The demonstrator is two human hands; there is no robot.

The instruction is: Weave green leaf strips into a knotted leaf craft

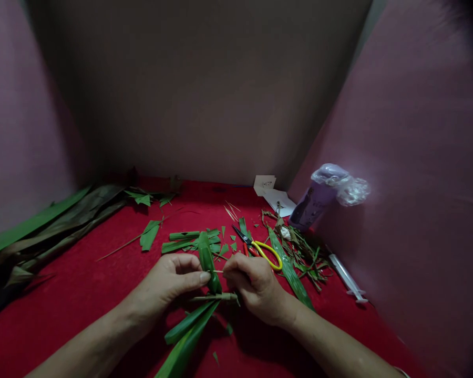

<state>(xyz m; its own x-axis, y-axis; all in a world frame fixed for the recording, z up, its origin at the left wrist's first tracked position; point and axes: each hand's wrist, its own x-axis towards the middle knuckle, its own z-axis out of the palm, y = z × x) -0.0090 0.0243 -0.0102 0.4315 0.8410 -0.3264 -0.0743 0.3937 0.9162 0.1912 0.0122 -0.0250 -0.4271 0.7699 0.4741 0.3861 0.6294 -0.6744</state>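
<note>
My left hand [181, 273] pinches a folded green leaf [206, 252] between thumb and fingers. From the right, my right hand [254, 281] is closed on a thin wooden stick [218, 271], whose other end meets the leaf by my left thumb. Whether its tip has gone through the leaf I cannot tell. Below the fold a short brown stalk [215, 297] lies crosswise. Long green leaf strips [191, 333] spread from it toward me. Just beyond my right hand lie scissors [268, 254] with yellow and red handles.
Cut leaf pieces [181, 241] lie behind my hands on the red cloth [114, 283]. Several thin sticks [232, 211] are farther back. At right are a twig heap [307, 252], a syringe [347, 278] and a plastic-wrapped purple cup [315, 199]. Long leaves [43, 226] line the left wall.
</note>
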